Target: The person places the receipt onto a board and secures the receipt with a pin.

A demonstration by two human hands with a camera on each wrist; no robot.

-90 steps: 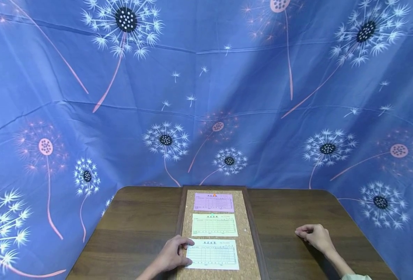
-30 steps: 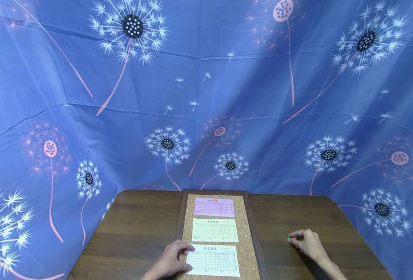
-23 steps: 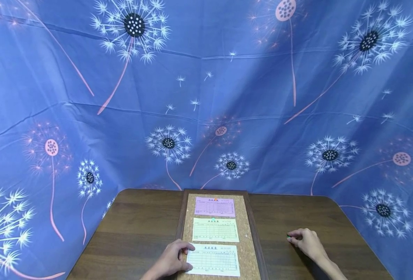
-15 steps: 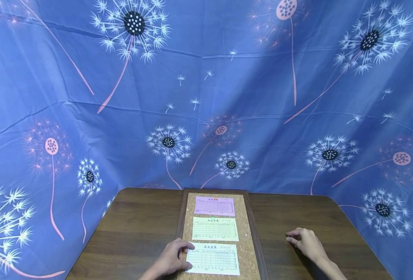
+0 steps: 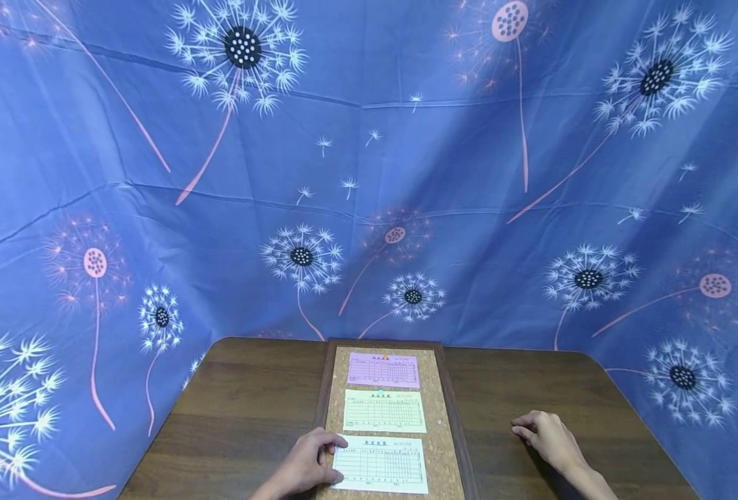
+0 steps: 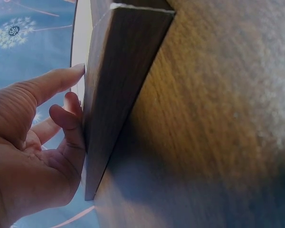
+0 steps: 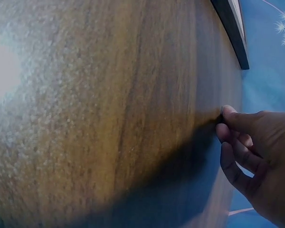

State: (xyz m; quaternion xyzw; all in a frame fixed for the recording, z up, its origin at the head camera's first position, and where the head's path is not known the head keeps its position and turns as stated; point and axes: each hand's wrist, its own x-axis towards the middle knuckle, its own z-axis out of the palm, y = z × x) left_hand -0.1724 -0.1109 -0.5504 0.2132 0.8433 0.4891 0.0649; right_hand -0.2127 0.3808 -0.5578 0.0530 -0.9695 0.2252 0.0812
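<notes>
Left hand [image 5: 306,462]: fingers loosely curled, thumb and fingertips resting on the left edge of the white slip [image 5: 381,473], holding it flat. The left wrist view shows the fingers [image 6: 61,80] lying across the raised dark frame of the cork board [image 5: 439,423]. No pinch visible; the grip reads as a press.

White slip: pale paper printed with a ruled table and a heading line on top; characters too small to read. It lies directly under the left fingertips, at the near end of the board.

Beyond the left hand, further along the board: a yellow-green slip [image 5: 384,411] with the same ruled layout, then a pink slip [image 5: 383,370] beyond that. Each carries a small pin at its top edge. Their writing is also illegible.

Right hand [image 5: 546,437]: well off to the right of the board, on the brown wood-grain surface [image 5: 250,403]. Fingers drawn together, tips at the surface; cannot tell whether they pinch anything.

Behind the surface: blue cloth [image 5: 369,173] with white and pink dandelion print.
</notes>
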